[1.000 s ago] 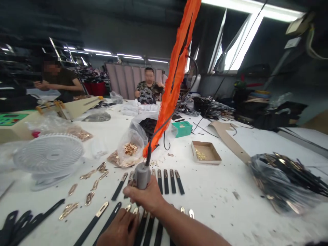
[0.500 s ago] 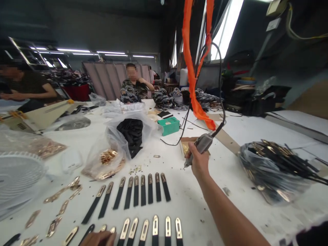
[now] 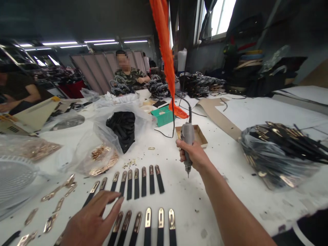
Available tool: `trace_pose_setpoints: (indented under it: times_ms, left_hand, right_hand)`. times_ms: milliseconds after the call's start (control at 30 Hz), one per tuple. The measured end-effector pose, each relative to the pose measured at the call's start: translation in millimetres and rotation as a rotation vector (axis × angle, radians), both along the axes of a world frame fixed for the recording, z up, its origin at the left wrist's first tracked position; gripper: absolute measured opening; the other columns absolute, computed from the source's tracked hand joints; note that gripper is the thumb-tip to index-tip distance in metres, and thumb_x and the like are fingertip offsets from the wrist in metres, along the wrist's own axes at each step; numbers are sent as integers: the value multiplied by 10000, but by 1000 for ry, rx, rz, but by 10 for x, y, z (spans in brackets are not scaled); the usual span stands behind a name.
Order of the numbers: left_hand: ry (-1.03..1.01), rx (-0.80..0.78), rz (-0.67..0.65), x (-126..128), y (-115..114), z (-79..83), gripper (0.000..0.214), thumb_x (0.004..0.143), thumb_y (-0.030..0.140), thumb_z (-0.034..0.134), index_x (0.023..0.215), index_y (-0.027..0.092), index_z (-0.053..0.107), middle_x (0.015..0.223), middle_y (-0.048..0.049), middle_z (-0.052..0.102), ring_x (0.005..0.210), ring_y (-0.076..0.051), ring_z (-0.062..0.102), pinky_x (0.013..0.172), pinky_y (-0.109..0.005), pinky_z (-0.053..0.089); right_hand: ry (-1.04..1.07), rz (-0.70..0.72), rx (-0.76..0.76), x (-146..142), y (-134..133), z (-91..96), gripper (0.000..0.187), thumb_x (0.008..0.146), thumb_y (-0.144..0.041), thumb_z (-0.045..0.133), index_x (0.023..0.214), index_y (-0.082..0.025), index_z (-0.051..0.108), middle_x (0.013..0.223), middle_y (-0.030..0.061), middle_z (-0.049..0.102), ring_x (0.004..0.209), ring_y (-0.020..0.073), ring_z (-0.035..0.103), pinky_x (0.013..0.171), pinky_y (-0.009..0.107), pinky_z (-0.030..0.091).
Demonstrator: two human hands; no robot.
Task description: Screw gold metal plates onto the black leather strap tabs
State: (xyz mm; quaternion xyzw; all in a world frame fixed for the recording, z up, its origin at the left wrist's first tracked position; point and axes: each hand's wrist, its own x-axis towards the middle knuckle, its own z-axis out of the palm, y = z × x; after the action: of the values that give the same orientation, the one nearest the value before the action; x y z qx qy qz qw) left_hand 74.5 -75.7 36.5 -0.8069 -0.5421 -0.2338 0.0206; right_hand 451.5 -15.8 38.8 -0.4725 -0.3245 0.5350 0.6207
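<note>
My right hand (image 3: 193, 153) is wrapped round a grey electric screwdriver (image 3: 188, 136), which stands nearly upright with its bit pointing down above the white table (image 3: 187, 208). A cable and an orange cloth strip (image 3: 166, 48) run up from the tool's top. My left hand (image 3: 94, 217) hovers over the left part of the straps, thumb and forefinger apart, nothing visible between them. Beyond its fingertips lies a row of black straps with gold metal end plates (image 3: 136, 184). Closer to me is a second row of plated straps (image 3: 160, 225), partly covered by the hand.
Loose gold plates (image 3: 59, 204) lie at left beside a white plastic basket (image 3: 17, 177). Behind are a bag of gold parts (image 3: 102, 157), black pieces (image 3: 123, 130), a green box (image 3: 162, 116) and a cardboard tray (image 3: 201, 136). A bag of straps (image 3: 276, 153) sits right. A co-worker (image 3: 128, 73) sits opposite.
The screwdriver has swung from tilted to nearly upright in my right hand, slightly lower and further left. My left hand has risen from the bottom edge and spread over the straps. The view has shifted.
</note>
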Motion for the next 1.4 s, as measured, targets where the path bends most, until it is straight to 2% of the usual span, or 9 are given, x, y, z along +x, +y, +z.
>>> trace_pose_setpoints:
  times_ms: [100,267,400,500,633,767,1067,1267,1400]
  left_hand:
    - [69,-67,-69,342,434,91,295,1003,507,541,1013,308,758,1082,5,793,932,-217,767,814,-301,578]
    - [285,-173,-162,931,1135,44,305,1050,336,502,1218,242,740,1217,-55,741,1081,-243,737,911,-345,553]
    - [421,-191,-175,1312,1507,-42,338,1057,247,496,1323,242,705,1289,-81,710,1167,-247,703,915,-336,544]
    - [468,-204,-191,1456,1692,-97,327,1057,236,483,1254,222,743,1276,-105,717,1161,-286,695,902,-365,541]
    - [490,-236,-227,1492,1842,-129,336,1050,251,481,1193,210,782,1229,-112,734,1105,-312,707,848,-377,535]
    - [468,-260,-259,1451,1934,-125,335,1040,280,490,1181,242,792,1245,-84,736,1058,-275,726,839,-341,528]
    - [363,-289,-282,1367,2208,-231,290,999,325,536,1087,255,803,1172,-43,766,1070,-229,730,935,-298,527]
    - [390,-270,-290,1381,2132,-242,328,1056,347,479,1124,242,783,1212,-78,735,1005,-246,732,884,-332,523]
    - [410,-242,-240,1430,2030,-236,317,1055,255,449,1115,200,756,1154,-118,732,967,-279,729,816,-351,507]
  right_hand:
    - [-11,54,-56,-38,-14,-37,492,683,-573,925,793,-169,665,567,-38,576,416,113,525,407,251,480]
    - [-11,24,-77,-115,53,-128,484,706,-582,910,781,-185,644,565,-29,588,425,120,527,425,260,480]
    - [-29,6,-87,-70,70,-159,476,721,-585,903,776,-200,628,550,-23,597,431,131,529,436,267,481]
    - [-11,6,-79,-25,57,-129,460,732,-585,889,787,-199,644,548,-27,593,434,133,531,435,267,476]
    - [-34,9,-92,-5,61,-117,470,733,-600,885,786,-193,656,550,-23,598,431,136,542,427,264,460]
    - [-68,3,-110,-24,88,-171,480,731,-609,888,791,-194,654,539,-15,610,431,143,554,439,269,462]
    - [-90,-13,-97,-22,104,-230,493,731,-640,882,796,-198,674,529,1,619,464,159,557,467,287,481]
    - [-75,-50,-82,13,62,-146,501,738,-649,875,814,-199,667,539,-2,617,469,148,545,473,281,490]
    - [-15,-69,-66,36,37,-78,475,742,-610,884,827,-195,667,563,-11,607,464,144,550,464,279,495]
